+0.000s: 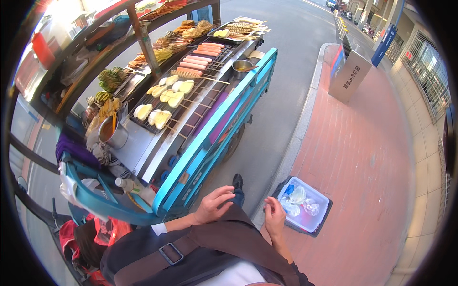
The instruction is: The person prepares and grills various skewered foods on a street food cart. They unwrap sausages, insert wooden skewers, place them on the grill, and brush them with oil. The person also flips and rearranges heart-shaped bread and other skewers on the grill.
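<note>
My left hand hangs in the air beside the cart's blue rail, fingers bent and apart, holding nothing. To its right, my right hand is raised with curled fingers, near a plastic tub of bagged items on the brick pavement; nothing shows in it. Beyond the rail, a wire grill carries skewered pale slices, pink sausages and orange-red sausages. A metal pot with reddish sauce and an orange-handled utensil stands at the near end, and a smaller metal pot by the far rail.
A metal tray of skewers sits at the cart's far end. More skewered food lies behind the grill. A white-capped bottle stands at the near corner. A stone kerb runs beside the cart, and a box-shaped sign stands on the pavement.
</note>
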`<state>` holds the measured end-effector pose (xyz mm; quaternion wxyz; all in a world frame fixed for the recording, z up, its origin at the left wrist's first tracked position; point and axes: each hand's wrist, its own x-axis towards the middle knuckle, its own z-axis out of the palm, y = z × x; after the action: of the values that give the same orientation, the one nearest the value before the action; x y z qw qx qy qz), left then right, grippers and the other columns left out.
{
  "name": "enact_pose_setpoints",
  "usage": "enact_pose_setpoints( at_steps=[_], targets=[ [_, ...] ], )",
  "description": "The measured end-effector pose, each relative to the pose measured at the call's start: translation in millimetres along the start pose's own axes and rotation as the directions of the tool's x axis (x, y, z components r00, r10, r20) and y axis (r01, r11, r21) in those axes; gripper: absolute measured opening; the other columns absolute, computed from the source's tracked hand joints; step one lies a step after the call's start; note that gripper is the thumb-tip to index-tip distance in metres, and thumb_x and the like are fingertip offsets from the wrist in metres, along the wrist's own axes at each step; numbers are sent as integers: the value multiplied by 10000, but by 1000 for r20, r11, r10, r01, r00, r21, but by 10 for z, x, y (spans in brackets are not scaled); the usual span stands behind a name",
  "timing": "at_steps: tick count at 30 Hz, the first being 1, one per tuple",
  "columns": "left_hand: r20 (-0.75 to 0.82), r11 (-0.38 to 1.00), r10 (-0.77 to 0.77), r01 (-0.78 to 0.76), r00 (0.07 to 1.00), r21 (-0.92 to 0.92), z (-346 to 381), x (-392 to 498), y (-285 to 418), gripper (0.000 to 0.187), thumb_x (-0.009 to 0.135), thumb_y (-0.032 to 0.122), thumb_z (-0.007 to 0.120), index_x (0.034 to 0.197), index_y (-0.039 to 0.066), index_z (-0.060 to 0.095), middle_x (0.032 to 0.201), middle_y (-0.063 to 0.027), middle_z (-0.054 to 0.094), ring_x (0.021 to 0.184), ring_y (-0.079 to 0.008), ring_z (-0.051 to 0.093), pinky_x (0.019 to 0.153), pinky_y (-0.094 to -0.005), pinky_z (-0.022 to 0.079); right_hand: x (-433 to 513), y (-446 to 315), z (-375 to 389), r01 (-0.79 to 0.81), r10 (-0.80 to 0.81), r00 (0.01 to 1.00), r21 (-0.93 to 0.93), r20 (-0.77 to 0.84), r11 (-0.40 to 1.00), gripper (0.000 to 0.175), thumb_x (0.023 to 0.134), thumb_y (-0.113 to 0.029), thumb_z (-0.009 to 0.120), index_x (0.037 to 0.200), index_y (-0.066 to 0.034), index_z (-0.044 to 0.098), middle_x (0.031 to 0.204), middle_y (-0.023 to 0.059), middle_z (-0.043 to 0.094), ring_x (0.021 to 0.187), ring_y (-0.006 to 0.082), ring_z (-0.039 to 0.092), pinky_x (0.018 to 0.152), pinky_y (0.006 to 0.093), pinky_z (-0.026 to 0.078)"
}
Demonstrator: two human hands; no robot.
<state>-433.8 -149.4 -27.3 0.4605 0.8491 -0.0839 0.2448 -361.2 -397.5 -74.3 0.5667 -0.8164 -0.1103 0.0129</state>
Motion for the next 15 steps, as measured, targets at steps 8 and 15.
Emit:
enact_pose_setpoints(
  at_steps=[8, 15],
  targets=[
    [-117, 995, 6, -17, 993, -96, 139, 2042, -1178, 332, 825, -38, 745, 1147, 18, 682, 1159, -131, 703, 797, -198, 732, 702, -272, 599, 2979, -451, 234, 166, -150, 985, -225, 88, 960, 321, 922, -48, 676, 1241, -16, 652, 1014, 113, 734, 778, 164, 699, 691, 300, 555],
    [-498, 967, -103, 203, 861, 151, -254, 2472, -1775, 310, 837, -30, 751, 1137, 19, 686, 985, -127, 758, 753, -173, 741, 645, -286, 589, 5794, -1621, 1228, 637, -603, 740, -22, 299, 771, 292, 905, -38, 680, 1197, -34, 668, 961, 121, 711, 736, 207, 688, 690, 323, 563]
  ],
)
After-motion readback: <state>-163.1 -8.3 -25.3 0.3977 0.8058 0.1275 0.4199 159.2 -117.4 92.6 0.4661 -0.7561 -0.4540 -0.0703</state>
